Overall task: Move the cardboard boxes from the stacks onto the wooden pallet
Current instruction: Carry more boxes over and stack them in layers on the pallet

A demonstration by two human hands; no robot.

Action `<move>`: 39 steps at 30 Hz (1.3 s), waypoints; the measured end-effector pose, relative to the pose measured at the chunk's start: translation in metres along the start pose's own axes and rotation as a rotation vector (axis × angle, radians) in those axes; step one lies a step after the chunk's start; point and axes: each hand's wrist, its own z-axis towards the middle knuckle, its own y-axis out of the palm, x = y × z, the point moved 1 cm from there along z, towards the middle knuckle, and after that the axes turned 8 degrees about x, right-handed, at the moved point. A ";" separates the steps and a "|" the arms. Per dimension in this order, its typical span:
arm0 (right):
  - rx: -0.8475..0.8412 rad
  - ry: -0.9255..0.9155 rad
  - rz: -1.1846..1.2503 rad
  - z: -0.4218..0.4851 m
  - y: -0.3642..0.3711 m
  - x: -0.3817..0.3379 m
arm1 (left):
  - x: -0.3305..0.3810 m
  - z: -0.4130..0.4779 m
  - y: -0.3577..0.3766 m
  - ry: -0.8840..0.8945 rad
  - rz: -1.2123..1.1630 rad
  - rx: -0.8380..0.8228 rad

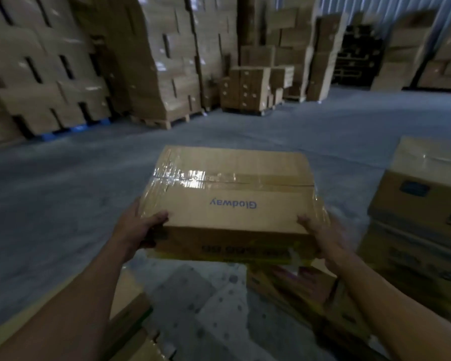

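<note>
Cardboard box (232,201) | between hands | left hand (138,227), right hand (320,235) gripping near corners

Near box (229,204): tan cardboard, blue lettering on top, black print and yellow trim on its side. Far-left pallet (76,128): blue.

Taped cardboard box (232,201), "Glodway" upside down, held level above floor.
</note>
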 end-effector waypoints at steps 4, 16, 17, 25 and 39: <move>-0.198 -0.102 0.022 -0.064 -0.004 -0.031 | 0.017 -0.088 -0.083 0.054 -0.018 0.117; -0.558 -0.361 0.033 -0.229 -0.020 -0.068 | -0.019 -0.343 -0.212 0.034 -0.139 0.454; -0.594 -0.366 0.019 -0.240 -0.021 -0.065 | -0.026 -0.367 -0.217 0.016 -0.143 0.493; -0.816 -0.374 -0.077 -0.351 -0.027 -0.014 | -0.090 -0.552 -0.257 -0.096 -0.096 0.769; -1.033 -0.369 -0.077 -0.620 0.059 0.063 | -0.196 -0.758 -0.452 -0.172 -0.109 0.992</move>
